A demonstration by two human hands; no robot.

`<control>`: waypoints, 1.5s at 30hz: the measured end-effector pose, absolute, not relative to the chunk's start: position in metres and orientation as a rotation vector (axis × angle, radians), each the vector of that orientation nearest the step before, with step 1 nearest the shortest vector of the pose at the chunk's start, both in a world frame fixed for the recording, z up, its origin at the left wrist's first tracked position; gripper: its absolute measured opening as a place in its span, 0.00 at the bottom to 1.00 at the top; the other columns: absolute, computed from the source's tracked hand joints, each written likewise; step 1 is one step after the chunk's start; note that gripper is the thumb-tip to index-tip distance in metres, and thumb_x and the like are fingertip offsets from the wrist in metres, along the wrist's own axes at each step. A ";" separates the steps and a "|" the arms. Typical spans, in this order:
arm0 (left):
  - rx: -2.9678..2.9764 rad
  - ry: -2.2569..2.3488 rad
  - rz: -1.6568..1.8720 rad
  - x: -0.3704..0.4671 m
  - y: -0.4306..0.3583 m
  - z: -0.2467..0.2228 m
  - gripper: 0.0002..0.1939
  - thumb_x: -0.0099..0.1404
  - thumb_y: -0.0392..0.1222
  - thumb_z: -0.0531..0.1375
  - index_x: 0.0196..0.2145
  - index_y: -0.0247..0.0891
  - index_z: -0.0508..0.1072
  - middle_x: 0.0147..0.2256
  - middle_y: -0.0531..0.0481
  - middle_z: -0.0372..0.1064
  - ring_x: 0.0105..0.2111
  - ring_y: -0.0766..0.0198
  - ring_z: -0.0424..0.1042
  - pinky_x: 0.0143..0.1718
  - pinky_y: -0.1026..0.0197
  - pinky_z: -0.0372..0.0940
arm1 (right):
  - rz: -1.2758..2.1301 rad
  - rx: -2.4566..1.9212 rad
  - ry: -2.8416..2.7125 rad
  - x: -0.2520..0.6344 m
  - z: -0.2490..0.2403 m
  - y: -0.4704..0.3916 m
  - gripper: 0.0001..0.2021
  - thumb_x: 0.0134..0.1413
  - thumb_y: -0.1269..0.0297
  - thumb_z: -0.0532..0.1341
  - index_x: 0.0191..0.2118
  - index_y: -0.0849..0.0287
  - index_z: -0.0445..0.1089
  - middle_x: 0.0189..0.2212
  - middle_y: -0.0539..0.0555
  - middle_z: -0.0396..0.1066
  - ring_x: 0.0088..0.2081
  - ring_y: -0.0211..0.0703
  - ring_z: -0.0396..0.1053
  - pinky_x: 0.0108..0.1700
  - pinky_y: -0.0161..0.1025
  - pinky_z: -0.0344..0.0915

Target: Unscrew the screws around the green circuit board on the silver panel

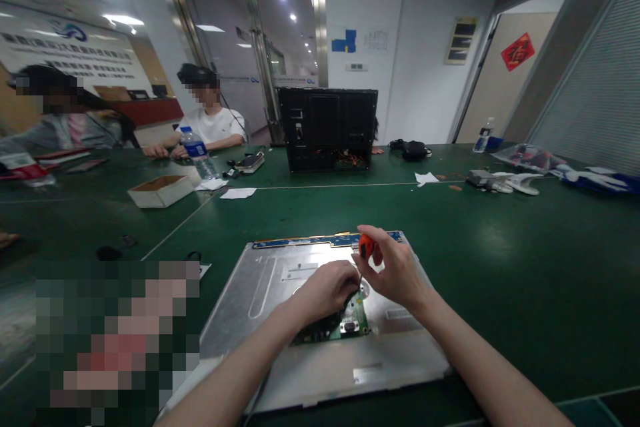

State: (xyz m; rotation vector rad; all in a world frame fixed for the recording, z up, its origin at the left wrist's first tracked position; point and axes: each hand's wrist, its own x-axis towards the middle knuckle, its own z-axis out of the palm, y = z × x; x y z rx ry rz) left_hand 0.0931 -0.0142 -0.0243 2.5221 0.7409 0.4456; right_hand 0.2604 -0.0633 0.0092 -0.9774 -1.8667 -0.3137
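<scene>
A silvery metal panel [260, 320], like the back of a flat display, lies on the table before me. A blue circuit strip [300, 241] runs along its far edge. On the panel sits a green circuit board [356, 313], partly covered by my left hand. My right hand [397, 270] grips a screwdriver [367, 246] by its orange and black handle, its shaft pointing down toward the board. My left hand [325, 287] rests over the board with fingers curled together beside the shaft; what they pinch, if anything, is hidden. A dark cable passes beneath my left forearm.
A black device casing [327, 130] stands upright at the back of the green table [500, 280]. An open white box [163, 191] and a water bottle [197, 152] are at the left. Gloves [515, 183] lie far right. Two people sit across at the left.
</scene>
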 end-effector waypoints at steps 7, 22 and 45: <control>2.511 0.734 0.443 0.094 -0.014 -0.024 0.07 0.62 0.30 0.56 0.33 0.35 0.73 0.34 0.47 0.74 0.34 0.59 0.72 0.37 0.62 0.65 | -0.261 -0.994 -1.890 0.261 0.010 -0.065 0.19 0.59 0.66 0.56 0.56 0.58 0.55 0.28 0.48 0.68 0.22 0.34 0.63 0.24 0.32 0.62; 2.517 0.740 0.438 0.093 -0.017 -0.021 0.08 0.60 0.29 0.56 0.34 0.35 0.74 0.35 0.46 0.74 0.35 0.59 0.72 0.38 0.61 0.64 | -0.268 -0.990 -1.889 0.260 0.012 -0.066 0.21 0.59 0.69 0.55 0.57 0.56 0.53 0.29 0.47 0.66 0.22 0.33 0.62 0.24 0.32 0.61; 2.537 0.724 0.433 0.093 -0.015 -0.023 0.07 0.60 0.28 0.56 0.32 0.35 0.74 0.33 0.47 0.73 0.33 0.60 0.71 0.36 0.62 0.64 | -0.223 -0.975 -1.895 0.260 0.010 -0.066 0.22 0.58 0.71 0.54 0.58 0.56 0.53 0.32 0.50 0.66 0.24 0.33 0.63 0.24 0.32 0.62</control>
